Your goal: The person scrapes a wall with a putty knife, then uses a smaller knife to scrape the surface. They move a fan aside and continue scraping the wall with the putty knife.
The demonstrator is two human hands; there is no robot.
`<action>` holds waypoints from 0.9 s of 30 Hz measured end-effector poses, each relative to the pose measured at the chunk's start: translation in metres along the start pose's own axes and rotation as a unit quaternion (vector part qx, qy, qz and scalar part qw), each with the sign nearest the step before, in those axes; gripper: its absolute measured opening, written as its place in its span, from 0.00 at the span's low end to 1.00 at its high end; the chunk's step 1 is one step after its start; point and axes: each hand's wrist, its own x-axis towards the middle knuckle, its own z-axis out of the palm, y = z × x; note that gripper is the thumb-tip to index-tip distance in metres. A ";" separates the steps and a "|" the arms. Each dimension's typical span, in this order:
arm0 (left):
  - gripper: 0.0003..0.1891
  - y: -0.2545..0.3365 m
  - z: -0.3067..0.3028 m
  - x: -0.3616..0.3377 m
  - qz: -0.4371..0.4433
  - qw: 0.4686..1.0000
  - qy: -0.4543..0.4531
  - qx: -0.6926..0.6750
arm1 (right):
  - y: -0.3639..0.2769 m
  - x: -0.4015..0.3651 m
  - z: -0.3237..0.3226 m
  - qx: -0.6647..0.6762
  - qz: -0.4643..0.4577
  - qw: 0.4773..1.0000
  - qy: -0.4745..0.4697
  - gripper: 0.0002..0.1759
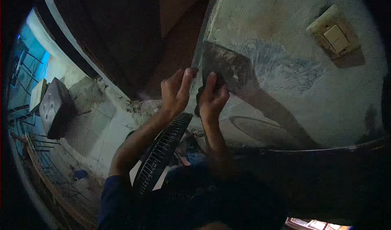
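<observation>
The dark blade [230, 63] lies at the edge of the wall [293, 87], pinched in the right hand [213, 99], thumb against its face apparently to steady it, while the left hand [174, 93] curls beside it, its grip too dim to tell.

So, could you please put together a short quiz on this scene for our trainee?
1. Which hand is nearer to the light switch on the wall?
A) the left hand
B) the right hand
C) both equally near
2. True or false: the tufted seat stands on the right side of the picture.
3. Fill in the number: the light switch shows ___ buttons side by side.

Key:
1. B
2. False; it stands on the left side, over the tiled floor.
3. two
</observation>
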 end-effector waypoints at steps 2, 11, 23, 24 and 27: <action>0.25 -0.001 0.001 -0.002 0.023 1.000 -0.015 0.014 | 0.008 -0.002 0.001 0.053 0.106 0.993 -0.007 0.18; 0.26 -0.003 0.007 -0.010 -0.064 0.983 -0.165 -0.043 | -0.001 -0.002 0.007 0.114 0.001 0.993 -0.009 0.17; 0.26 0.000 0.005 -0.026 -0.101 0.984 -0.127 0.073 | -0.026 0.030 -0.011 -0.044 -0.058 0.993 -0.092 0.18; 0.25 -0.003 0.006 -0.026 -0.045 0.991 -0.084 0.089 | -0.026 0.029 -0.007 -0.025 -0.024 0.994 -0.101 0.18; 0.25 0.004 0.002 -0.023 -0.054 0.988 -0.078 0.118 | -0.019 0.031 0.003 0.017 -0.065 0.996 -0.066 0.19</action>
